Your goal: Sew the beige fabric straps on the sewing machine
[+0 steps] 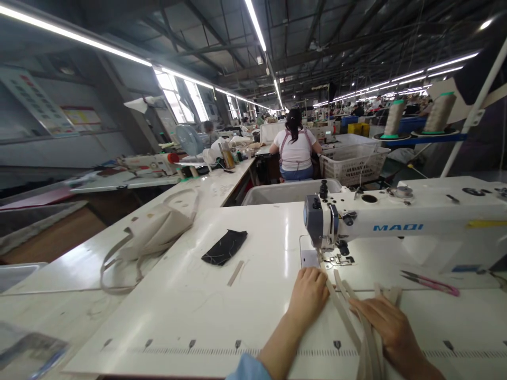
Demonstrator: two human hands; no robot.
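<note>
My left hand [309, 293] rests on the white sewing table [206, 311], fingers curled down on the end of beige webbing straps [348, 316] just in front of the needle area. My right hand [386, 324] lies over the same bundle of straps, fingers pressed on them. The straps run from under the presser foot [336, 258] back toward me between both hands. A white MAQI sewing machine [400, 219] stands right behind the hands.
A black fabric piece [225, 246] and a short beige strip [235, 273] lie left of the machine. A beige bag with straps [152, 235] sits further left. Pink-handled snips [431, 283] lie to the right. A seated person [295, 150] works ahead beside a white basket [352, 163].
</note>
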